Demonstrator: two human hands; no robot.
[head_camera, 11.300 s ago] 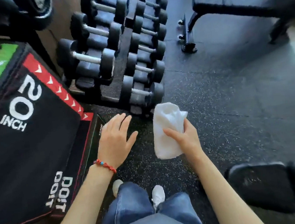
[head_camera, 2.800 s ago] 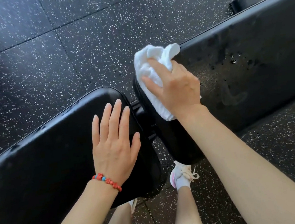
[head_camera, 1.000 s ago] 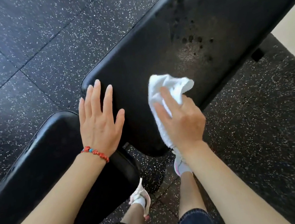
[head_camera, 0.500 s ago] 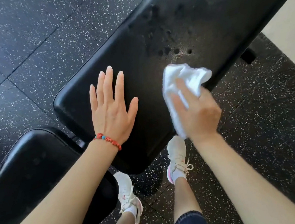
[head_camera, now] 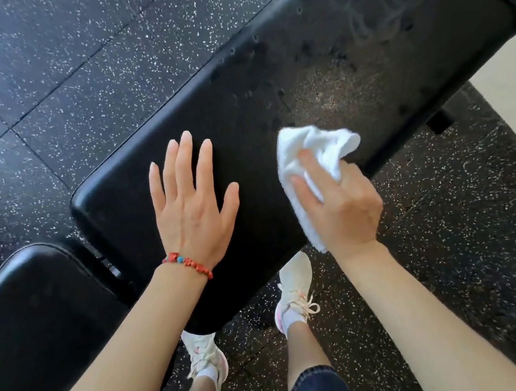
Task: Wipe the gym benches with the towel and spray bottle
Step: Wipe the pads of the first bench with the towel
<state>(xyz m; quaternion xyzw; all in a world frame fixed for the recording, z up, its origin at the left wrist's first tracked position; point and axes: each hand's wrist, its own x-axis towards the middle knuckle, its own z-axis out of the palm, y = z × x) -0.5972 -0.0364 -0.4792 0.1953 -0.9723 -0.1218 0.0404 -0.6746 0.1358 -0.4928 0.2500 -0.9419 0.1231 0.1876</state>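
The left hand (head_camera: 192, 209) lies flat, fingers straight and slightly spread, on the long black padded vinyl bench pad (head_camera: 326, 68), near its rounded near end; a red beaded bracelet (head_camera: 187, 264) sits at the wrist. Kept there, it steadies the surface while the other hand works. To its right, the right hand (head_camera: 338, 205) grips the bunched white terry towel (head_camera: 313, 153), fingers curled over the cloth, which touches the pad close to its near edge. Dark droplets and a dull wet patch (head_camera: 327, 84) lie further along the pad, beyond the towel. For a good wipe, the cloth probably wants flattening and pushing in long overlapping strokes through that wet patch, edge to edge. No spray bottle is in view.

Compared with half a second ago, the towel sits slightly further along the pad, and the left hand remains flat in much the same spot.
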